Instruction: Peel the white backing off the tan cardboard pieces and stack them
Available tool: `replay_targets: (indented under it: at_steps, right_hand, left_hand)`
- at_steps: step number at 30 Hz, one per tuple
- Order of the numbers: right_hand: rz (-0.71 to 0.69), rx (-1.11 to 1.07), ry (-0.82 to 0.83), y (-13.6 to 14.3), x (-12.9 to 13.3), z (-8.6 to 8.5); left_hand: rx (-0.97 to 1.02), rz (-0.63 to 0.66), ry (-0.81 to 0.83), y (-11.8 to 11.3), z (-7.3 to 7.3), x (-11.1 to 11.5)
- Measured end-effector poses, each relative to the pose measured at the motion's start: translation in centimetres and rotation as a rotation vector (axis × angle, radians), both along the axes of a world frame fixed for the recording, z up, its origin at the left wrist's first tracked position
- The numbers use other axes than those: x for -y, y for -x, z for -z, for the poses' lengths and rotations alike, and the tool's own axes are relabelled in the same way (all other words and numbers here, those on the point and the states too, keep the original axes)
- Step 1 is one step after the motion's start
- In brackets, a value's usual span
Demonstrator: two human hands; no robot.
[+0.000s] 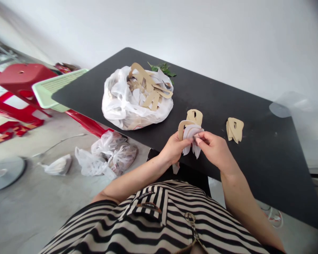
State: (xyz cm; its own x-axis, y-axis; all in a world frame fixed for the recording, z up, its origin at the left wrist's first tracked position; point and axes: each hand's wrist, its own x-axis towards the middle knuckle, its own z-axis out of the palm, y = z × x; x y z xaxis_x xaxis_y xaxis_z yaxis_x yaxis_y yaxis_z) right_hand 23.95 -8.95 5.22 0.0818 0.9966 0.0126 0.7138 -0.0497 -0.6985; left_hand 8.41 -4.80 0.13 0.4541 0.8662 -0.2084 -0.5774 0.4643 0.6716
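Above the table's near edge, my left hand (173, 148) is closed round a fanned bunch of thin cut-out pieces (191, 132), pale grey-white on the facing side, with a tan curved one at the left. My right hand (214, 150) pinches the right edge of that bunch between thumb and fingertips. Whether something small sits in this pinch is too fine to tell. Just beyond my hands lies a tan stack of cut-outs (195, 115) with a slot. Another stack of tan slotted cut-outs (234, 129) rests on the table to the right of my right hand.
A white plastic bag (119, 102) full of tan and white cut-outs stands on the black table (265, 158), with green leaves (164, 68) behind it. Left are a pale green basket (46, 92) and red stools (23, 79). Knotted plastic bags (108, 155) lie on the floor.
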Motion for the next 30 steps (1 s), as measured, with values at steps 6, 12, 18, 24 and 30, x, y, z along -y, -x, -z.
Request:
replay_targets:
  at_steps: [6, 12, 18, 24, 30]
  right_hand:
    - [0.096, -0.122, -0.079, -0.5, 1.0, -0.2]
    - [0.228, -0.046, -0.255, -0.6, 1.5, 0.4]
    - [0.199, -0.049, -0.289, 0.2, 0.4, 0.8]
    - [0.209, -0.225, -0.253, -0.3, -0.3, 1.9]
    - [0.194, -0.645, -0.143, -2.0, -2.2, 1.7]
  left_hand:
    - [-0.02, -0.099, 0.121, 0.7, -0.4, -1.2]
    - [-0.033, -0.07, 0.208, 1.5, -1.2, -1.0]
    - [0.022, -0.042, 0.216, 1.3, -1.1, -0.4]
    - [0.051, -0.068, 0.39, 1.8, -1.0, -1.2]
    - [0.036, -0.145, 0.383, 2.6, -0.9, -2.3]
